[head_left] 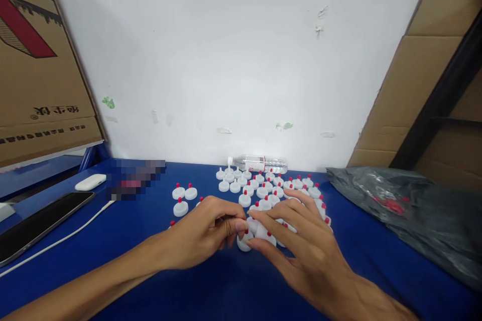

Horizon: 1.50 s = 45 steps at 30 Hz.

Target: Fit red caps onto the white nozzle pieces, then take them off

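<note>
Head camera view over a blue tabletop (pixel 226 291). My left hand (pixel 209 230) has thumb and forefinger pressed together; whatever they pinch is hidden. My right hand (pixel 307 241) arches, thumb and forefinger apart around a white nozzle cap (pixel 253 225) at the view's six o'clock; I cannot tell whether they grip it. From my fingertips, red-tipped nozzle caps (pixel 264 203) spread from twelve to nearly three, a smaller group at ten. A clear plastic bottle (pixel 256 163) lies at twelve, a smartphone (pixel 45 223) at nine, a grey plastic bag (pixel 433 233) at three.
</note>
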### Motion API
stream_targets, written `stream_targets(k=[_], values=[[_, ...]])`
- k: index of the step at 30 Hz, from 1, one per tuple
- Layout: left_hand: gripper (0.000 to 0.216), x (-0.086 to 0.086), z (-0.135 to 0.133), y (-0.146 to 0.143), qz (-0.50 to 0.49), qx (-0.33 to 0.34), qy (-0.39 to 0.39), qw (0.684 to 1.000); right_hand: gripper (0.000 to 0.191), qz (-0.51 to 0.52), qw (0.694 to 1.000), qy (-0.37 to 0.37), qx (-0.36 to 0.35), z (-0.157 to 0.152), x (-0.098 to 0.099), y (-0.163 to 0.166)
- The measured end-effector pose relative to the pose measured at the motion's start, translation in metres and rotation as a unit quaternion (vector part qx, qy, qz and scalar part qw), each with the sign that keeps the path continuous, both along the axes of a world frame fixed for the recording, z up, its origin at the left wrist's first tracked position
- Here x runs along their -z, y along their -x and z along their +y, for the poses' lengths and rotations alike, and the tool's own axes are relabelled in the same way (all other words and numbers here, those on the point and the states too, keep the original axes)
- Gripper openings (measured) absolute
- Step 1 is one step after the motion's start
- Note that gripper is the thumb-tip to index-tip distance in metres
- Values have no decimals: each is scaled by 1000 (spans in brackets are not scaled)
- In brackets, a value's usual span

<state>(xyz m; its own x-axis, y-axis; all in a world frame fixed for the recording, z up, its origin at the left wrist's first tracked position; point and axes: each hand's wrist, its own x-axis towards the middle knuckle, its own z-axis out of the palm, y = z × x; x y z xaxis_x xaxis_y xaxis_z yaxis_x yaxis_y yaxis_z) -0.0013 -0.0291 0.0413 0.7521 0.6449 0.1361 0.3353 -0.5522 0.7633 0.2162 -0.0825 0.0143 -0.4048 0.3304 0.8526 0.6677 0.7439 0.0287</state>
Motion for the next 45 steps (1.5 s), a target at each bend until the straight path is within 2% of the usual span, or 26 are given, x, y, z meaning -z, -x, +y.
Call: stream_targets(k=[7,10,14,17,21,23,25,28,34,38,45], values=[[40,2,-1,0,-18,5,27,999,22,-14,1000,-26,2,-1,-1,3],[41,0,1,0,3,-2,-16,1000,23,-26,999,-22,11,1,-2,1],[41,-4,11,4,54,-26,-129,990,32,-45,997,8,64,5,0,-1],[35,-5,24,12,110,-82,-239,961,36,-48,995,51,76,4,1,1],[32,-1,44,23,260,-121,-382,879,35,-47,996,65,49,0,2,3],[27,2,50,24,318,-111,-404,850,32,-52,996,67,37,0,3,4],[23,6,52,22,346,-93,-405,841,29,-59,995,73,30,0,4,3],[25,9,52,19,346,-79,-403,844,26,-67,993,88,26,2,7,1],[36,14,62,24,270,-123,-390,872,25,-73,992,104,10,0,7,1],[38,20,72,29,228,-90,-372,895,26,-95,989,112,-1,0,8,3],[30,23,80,32,215,-93,-383,893,22,-140,979,145,3,2,17,2]])
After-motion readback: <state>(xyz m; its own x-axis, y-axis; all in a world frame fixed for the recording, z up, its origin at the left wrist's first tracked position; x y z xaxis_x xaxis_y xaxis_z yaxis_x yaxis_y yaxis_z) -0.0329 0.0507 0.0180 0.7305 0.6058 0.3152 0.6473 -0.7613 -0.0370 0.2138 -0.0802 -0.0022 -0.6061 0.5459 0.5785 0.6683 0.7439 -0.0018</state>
